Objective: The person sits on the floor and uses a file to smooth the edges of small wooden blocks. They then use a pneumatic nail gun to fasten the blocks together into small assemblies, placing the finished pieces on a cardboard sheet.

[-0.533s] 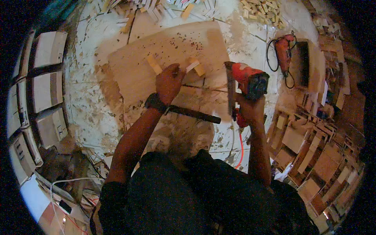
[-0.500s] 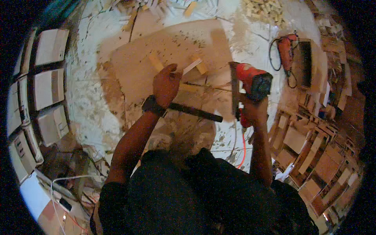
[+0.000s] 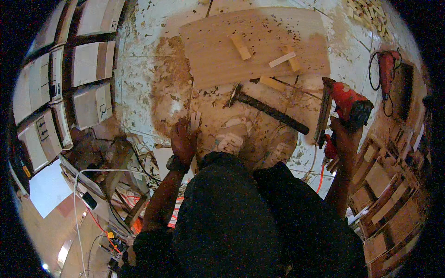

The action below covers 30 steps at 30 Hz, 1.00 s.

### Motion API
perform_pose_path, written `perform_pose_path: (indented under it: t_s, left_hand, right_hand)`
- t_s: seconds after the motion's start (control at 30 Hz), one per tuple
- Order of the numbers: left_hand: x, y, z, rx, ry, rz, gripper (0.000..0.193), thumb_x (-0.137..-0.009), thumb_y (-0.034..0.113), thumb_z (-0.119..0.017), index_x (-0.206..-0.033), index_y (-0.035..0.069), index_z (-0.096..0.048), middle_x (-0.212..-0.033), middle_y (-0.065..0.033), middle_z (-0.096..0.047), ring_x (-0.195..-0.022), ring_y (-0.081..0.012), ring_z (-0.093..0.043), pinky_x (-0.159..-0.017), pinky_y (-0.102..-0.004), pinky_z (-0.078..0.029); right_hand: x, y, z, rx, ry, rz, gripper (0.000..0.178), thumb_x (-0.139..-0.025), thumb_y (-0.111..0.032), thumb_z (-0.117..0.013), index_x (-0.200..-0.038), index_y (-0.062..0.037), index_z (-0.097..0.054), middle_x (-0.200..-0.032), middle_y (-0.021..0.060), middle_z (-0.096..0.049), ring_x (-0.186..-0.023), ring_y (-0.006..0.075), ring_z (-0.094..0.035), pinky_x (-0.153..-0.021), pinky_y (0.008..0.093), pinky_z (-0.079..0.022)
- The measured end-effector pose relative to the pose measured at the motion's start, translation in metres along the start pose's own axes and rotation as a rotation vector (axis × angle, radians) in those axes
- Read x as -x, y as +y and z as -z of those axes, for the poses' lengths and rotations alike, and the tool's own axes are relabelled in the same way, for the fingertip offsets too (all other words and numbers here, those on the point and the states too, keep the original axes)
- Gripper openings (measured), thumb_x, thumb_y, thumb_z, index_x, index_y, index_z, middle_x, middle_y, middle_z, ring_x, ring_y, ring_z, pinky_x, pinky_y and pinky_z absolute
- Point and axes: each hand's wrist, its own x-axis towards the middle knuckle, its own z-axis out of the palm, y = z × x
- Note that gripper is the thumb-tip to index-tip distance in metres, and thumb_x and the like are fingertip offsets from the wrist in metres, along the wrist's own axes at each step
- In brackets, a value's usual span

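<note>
My right hand (image 3: 345,141) is closed round the grip of a red nail gun (image 3: 346,102) with a dark cap and a long magazine. An orange-red hose (image 3: 321,178) runs down near it. Low on the left, my left hand (image 3: 184,141) is at floor level beside thin pale wood strips (image 3: 195,121). Its fingers are too dim to show whether they grip a strip. A large brown wood panel (image 3: 213,51) lies ahead, with small wood blocks (image 3: 240,47) and a pale strip (image 3: 282,60) on it. Between my hands lies a hammer (image 3: 273,111).
Stacked pale panels or boxes (image 3: 92,62) line the left side. Another red power tool (image 3: 387,72) with a looped cord lies at right, above piled wood pieces (image 3: 387,199). More small blocks (image 3: 368,16) are heaped at the far right. My feet (image 3: 230,141) stand near the hammer.
My left hand has left the panel and come back toward me, down to the thin strips. The hammer's head is now uncovered. My view has shifted left; the right hand still holds the nail gun.
</note>
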Motion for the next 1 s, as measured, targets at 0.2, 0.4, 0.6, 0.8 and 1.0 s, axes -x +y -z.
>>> perform_pose_path:
  t_s: [0.2, 0.4, 0.6, 0.8, 1.0]
  left_hand:
    - [-0.015, -0.02, -0.027, 0.005, -0.095, -0.049, 0.026, -0.078, 0.012, -0.065, -0.099, 0.0, -0.056, -0.095, -0.0168, -0.059, -0.09, -0.0293, -0.058, -0.078, -0.038, -0.047]
    - [-0.013, -0.03, -0.007, 0.569, -0.034, 0.054, 0.014, -0.081, 0.006, -0.062, -0.093, 0.003, -0.058, -0.081, -0.0067, -0.06, -0.07, -0.0153, -0.055, -0.066, -0.0291, -0.047]
    - [-0.06, 0.011, 0.041, 0.704, -0.168, 0.292, 0.018, -0.087, 0.012, -0.057, -0.103, 0.002, -0.058, -0.086, -0.0057, -0.06, -0.077, -0.0132, -0.056, -0.07, -0.0294, -0.048]
    - [-0.151, 0.166, 0.014, 1.116, -0.469, 0.122, 0.026, -0.086, 0.013, -0.057, -0.109, 0.001, -0.058, -0.083, -0.0068, -0.064, -0.07, -0.013, -0.059, -0.06, -0.0268, -0.048]
    - [-0.2, 0.219, 0.005, 0.959, -0.312, -0.014, 0.041, -0.082, 0.013, -0.064, -0.117, -0.001, -0.049, -0.083, -0.0126, -0.066, -0.07, -0.0159, -0.063, -0.056, -0.0294, -0.05]
  right_hand:
    - [-0.006, 0.011, 0.005, 0.043, -0.071, 0.017, 0.032, -0.072, -0.009, -0.07, -0.1, -0.0014, -0.057, -0.079, 0.0046, -0.06, -0.066, 0.0137, -0.056, -0.058, 0.0299, -0.048]
    - [-0.005, 0.017, 0.002, 0.047, 0.026, 0.124, 0.031, -0.069, -0.004, -0.07, -0.098, -0.0043, -0.058, -0.081, 0.0041, -0.061, -0.066, 0.0135, -0.056, -0.051, 0.0296, -0.049]
    - [0.0, -0.003, 0.007, -0.075, -0.029, 0.03, 0.036, -0.066, -0.005, -0.072, -0.099, -0.0023, -0.059, -0.086, 0.0044, -0.062, -0.072, 0.0148, -0.058, -0.067, 0.0317, -0.051]
    - [-0.007, -0.003, 0.002, -0.09, -0.175, -0.03, 0.037, -0.068, -0.005, -0.071, -0.102, -0.0021, -0.058, -0.093, 0.0051, -0.062, -0.08, 0.0144, -0.058, -0.073, 0.0311, -0.049]
    - [-0.012, -0.006, -0.005, -0.105, -0.157, 0.13, 0.038, -0.069, -0.007, -0.071, -0.104, -0.0023, -0.057, -0.092, 0.0044, -0.062, -0.081, 0.0137, -0.058, -0.071, 0.0304, -0.049]
